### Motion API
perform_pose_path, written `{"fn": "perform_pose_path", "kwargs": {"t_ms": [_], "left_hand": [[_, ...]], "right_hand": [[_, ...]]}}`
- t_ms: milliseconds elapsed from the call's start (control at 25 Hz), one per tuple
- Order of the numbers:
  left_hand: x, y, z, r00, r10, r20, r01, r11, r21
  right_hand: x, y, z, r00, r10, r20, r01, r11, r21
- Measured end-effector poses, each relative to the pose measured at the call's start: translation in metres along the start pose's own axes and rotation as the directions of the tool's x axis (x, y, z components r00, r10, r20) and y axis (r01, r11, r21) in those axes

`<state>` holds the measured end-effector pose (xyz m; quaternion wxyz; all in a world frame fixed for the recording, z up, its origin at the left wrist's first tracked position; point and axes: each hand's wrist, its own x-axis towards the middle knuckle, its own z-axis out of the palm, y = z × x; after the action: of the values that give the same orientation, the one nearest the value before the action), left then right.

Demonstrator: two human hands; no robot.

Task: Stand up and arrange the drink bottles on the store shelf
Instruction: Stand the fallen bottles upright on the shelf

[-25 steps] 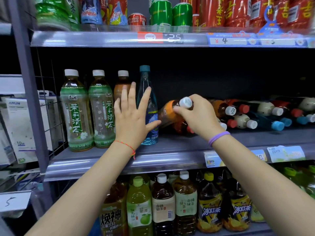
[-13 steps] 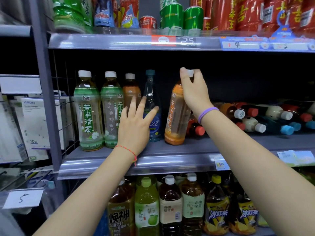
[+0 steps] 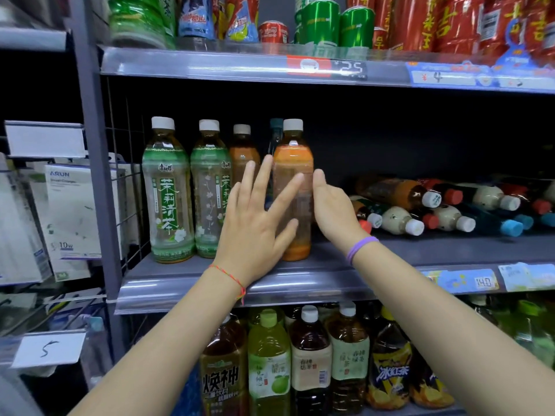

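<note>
Item, orange-tinted plastic tea bottle with white cap (image 3: 292, 190): upright on the grey metal middle shelf (image 3: 330, 274), close behind its front edge, fifth in the standing row at the left end. A second ago it lay tipped in my right hand; half a second ago it was being set on its base by the cap; it now stands free. Row to its left: two green-labelled jasmine tea bottles (image 3: 168, 190), one brown tea bottle (image 3: 242, 151), one slim blue bottle (image 3: 275, 136) mostly hidden behind it. Left hand (image 3: 255, 223): fingers spread flat, in front of the row, gripping nothing. Right hand (image 3: 333, 208): unclenched, cupped just beside the bottle's right flank (contact cannot be told). Remaining stock, heap of toppled mixed-cap bottles (image 3: 444, 208) toward the shelf's right end: all on their sides. I judge one more bottle done, many left; next pick comes from that heap.
</note>
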<state>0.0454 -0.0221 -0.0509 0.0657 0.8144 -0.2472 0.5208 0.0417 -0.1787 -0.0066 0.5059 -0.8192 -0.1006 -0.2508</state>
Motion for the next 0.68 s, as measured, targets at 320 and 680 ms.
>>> {"fn": "perform_pose_path", "kwargs": {"t_ms": [320,680], "left_hand": [[0.010,0.009,0.015,0.949,0.310,-0.054,-0.295,0.935,0.198],[0.023,0.045,0.016,0.969,0.102,0.224,-0.069,0.986,-0.150]], "right_hand": [[0.008,0.040,-0.032,0.984,0.152,-0.089,-0.163,0.596,-0.786],[0.013,0.046,-0.053,0.991,0.133,0.001,-0.086,0.646,-0.759]]}}
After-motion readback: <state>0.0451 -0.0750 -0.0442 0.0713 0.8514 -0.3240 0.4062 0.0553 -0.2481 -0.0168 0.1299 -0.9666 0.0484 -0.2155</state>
